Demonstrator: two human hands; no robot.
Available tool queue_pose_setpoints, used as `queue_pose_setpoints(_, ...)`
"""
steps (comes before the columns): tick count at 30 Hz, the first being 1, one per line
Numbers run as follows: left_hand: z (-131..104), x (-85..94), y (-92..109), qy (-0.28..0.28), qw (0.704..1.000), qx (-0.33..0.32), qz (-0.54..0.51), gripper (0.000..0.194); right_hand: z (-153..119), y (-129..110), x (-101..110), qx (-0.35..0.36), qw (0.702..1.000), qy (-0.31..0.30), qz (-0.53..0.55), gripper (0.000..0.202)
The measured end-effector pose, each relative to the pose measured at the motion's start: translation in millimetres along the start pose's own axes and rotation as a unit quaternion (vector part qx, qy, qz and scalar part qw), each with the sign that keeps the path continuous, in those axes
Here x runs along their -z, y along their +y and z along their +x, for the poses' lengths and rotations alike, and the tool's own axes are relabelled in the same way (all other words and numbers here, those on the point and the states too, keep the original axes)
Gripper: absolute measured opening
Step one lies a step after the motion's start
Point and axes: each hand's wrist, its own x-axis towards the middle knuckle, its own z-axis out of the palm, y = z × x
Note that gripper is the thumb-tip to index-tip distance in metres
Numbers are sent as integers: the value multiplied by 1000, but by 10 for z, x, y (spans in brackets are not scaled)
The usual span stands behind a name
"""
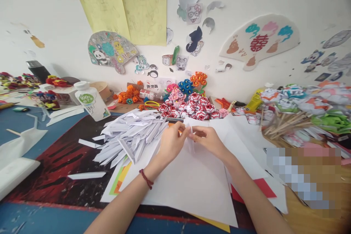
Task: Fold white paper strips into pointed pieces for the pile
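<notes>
Between my two hands is a small folded strip of white paper [191, 142], held upright over a large white sheet [186, 182]. My left hand [173, 139] pinches its upper part between thumb and fingers. From the other side, my right hand [205, 139] grips the same strip, fingertips close to those of the left. A dark red braided cord circles my left wrist. Just left of my hands lies a heap of folded white paper strips [131, 131]. One loose strip [87, 176] rests apart on the dark red and black mat.
Behind my hands stand red-and-white paper flowers [192, 106] and blue and orange flowers. A white bottle [91, 101] stands at the left. Wooden sticks [286, 126] and paper flowers crowd the right. More white sheets [241, 146] and a red sheet [265, 189] lie by my right arm.
</notes>
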Motion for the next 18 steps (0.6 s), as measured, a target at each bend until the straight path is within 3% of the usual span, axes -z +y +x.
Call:
queue_pose_setpoints(7, 13, -1, -37, 52, 998, 17, 38, 18, -13, -43, -10, -28, 995, -6, 91, 25)
queue_pose_setpoints(11, -24, -1, -20, 99, 990, -5, 95, 19, -20, -27, -66, -42, 990, -14, 133, 24)
queue_pose_setpoints(14, -61, 3, -40, 137, 970, -80, 183, 23, -22, -16, -96, -42, 987, -13, 152, 25)
queue_pose_setpoints(18, -89, 40, -92, 91, 934, -208, 276, 25, -18, 11, -89, -37, 988, 12, 151, 26)
